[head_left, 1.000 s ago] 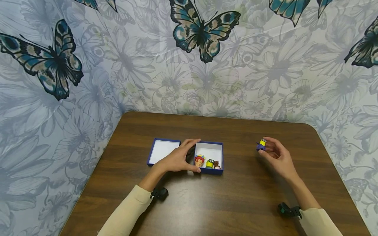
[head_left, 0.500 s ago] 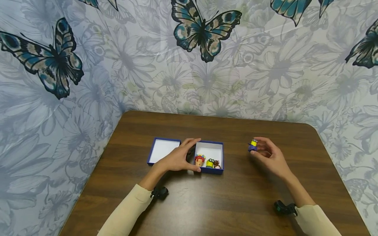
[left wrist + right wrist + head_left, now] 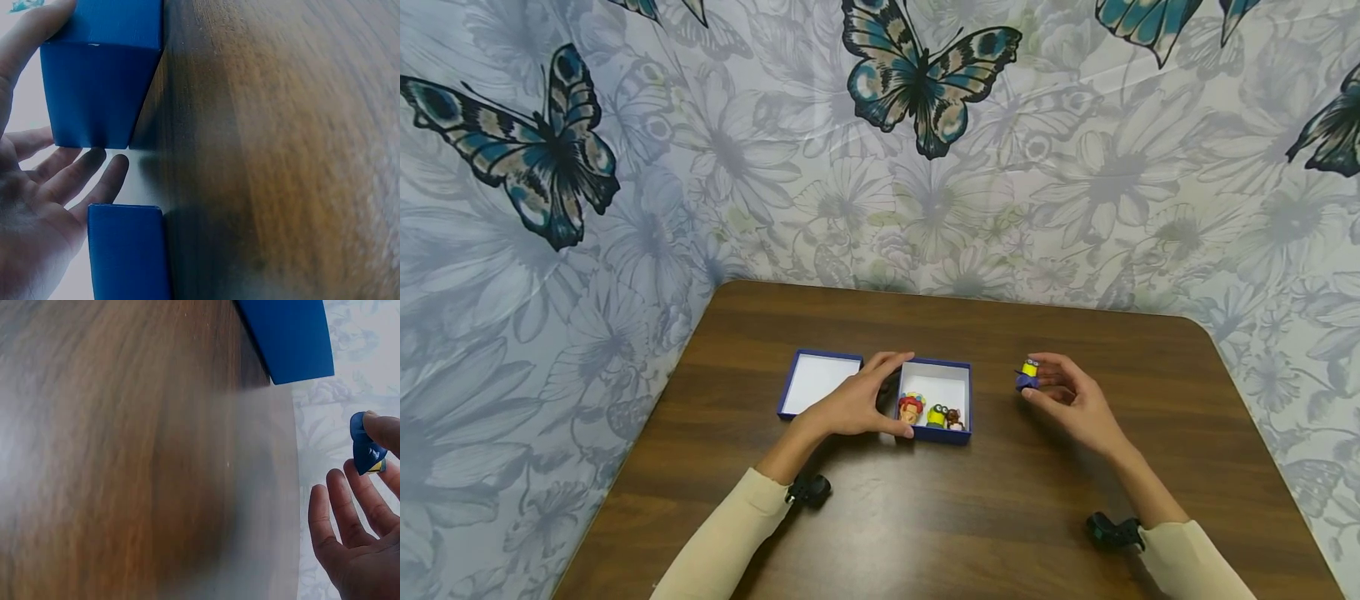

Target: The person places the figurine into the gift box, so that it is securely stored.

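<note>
My left hand [image 3: 848,407] spans the left side of an open blue box [image 3: 942,436] with a white inside, its thumb at the near corner and its fingers toward the far one. In the box lie a red-haired figurine [image 3: 911,408], a yellow-green figurine with big eyes [image 3: 937,416] and a small brown-haired figurine [image 3: 954,418]. To the box's right, above the table, my right hand [image 3: 1075,408] pinches a small yellow minion figurine [image 3: 1028,374] with a blue-purple lower part between thumb and fingertips. The right wrist view shows that figurine's blue side [image 3: 366,447] and the other fingers spread.
A second blue-rimmed, white-lined box part [image 3: 818,382], looking like the lid, lies left of the box, partly behind my left hand. Everything rests on a brown wooden table [image 3: 985,517]. A wall with a butterfly and flower pattern [image 3: 940,217] stands behind it.
My right hand has moved left toward the box, carrying the minion figurine. The left hand and the box have stayed in place.
</note>
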Motion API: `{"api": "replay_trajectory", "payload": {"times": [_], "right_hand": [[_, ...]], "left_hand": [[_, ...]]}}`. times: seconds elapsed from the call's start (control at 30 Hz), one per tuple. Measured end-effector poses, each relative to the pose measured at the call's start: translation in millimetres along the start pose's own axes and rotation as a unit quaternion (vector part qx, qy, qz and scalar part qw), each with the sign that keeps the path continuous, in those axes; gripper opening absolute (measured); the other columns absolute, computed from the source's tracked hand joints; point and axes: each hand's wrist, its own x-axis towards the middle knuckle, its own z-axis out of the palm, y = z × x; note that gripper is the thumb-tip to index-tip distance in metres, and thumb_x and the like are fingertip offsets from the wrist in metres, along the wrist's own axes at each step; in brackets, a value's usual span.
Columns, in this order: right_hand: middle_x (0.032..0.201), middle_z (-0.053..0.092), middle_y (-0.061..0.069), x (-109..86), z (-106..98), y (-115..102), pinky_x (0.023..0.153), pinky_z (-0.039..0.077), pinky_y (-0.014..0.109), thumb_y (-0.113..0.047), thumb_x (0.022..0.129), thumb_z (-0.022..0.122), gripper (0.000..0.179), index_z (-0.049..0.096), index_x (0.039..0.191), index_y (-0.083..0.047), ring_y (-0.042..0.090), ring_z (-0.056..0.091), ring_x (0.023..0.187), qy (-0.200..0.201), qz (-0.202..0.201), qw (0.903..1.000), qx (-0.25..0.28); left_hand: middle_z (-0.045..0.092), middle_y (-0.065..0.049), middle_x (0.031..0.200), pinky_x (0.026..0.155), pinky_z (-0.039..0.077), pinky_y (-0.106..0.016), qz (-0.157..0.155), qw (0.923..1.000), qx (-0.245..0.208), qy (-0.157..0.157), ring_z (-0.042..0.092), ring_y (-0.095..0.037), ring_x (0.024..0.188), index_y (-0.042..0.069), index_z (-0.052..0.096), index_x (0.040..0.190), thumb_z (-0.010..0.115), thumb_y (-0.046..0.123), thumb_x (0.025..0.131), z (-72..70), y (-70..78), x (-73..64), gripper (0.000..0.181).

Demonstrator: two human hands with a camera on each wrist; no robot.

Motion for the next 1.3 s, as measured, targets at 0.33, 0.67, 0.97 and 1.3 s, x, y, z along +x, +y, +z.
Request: {"api": "replay_trajectory", "payload": {"times": [0.33,0.67,0.97,1.3], "right_hand": [[0.130,0.071,0.014,6.7,17,-4,0.090,0.059,0.022,-0.011,0.099,0.079,0.054,0.059,0.149,-0.012,0.004,0.069,0.110,-0.013,0.001,0.9999,0.004],[0.130,0.070,0.013,11.3,34,-12,0.091,0.059,0.023,-0.009,0.098,0.079,0.054,0.059,0.149,-0.013,0.007,0.070,0.109,-0.024,-0.006,0.9990,0.038],[0.129,0.071,0.010,21.7,52,-21,0.088,0.059,0.026,-0.012,0.099,0.079,0.054,0.059,0.150,-0.013,0.014,0.071,0.105,-0.039,-0.024,0.9981,0.042],[0.145,0.067,0.005,27.1,65,-24,0.101,0.060,0.047,-0.013,0.101,0.078,0.054,0.058,0.151,-0.017,0.017,0.066,0.126,-0.057,-0.047,0.9967,0.035]], "left_hand": [[0.031,0.002,0.171,0.119,0.045,-0.062,0.006,1.0000,-0.001,0.000,0.052,-0.034,0.147,0.034,0.022,0.173,0.095,0.058,0.076,2.1,-2.0,2.0,0.123],[0.032,0.003,0.171,0.119,0.046,-0.061,0.007,1.0000,-0.001,-0.001,0.052,-0.034,0.148,0.042,0.021,0.172,0.095,0.059,0.076,3.0,-2.0,0.6,0.122],[0.031,0.001,0.171,0.117,0.047,-0.063,0.008,0.9999,0.006,0.002,0.054,-0.037,0.146,0.033,0.023,0.173,0.095,0.060,0.076,1.3,-3.6,0.9,0.124],[0.030,0.000,0.172,0.117,0.047,-0.063,0.006,0.9999,0.009,-0.001,0.054,-0.037,0.146,0.033,0.022,0.173,0.095,0.060,0.076,1.0,-2.9,1.9,0.125]]}}
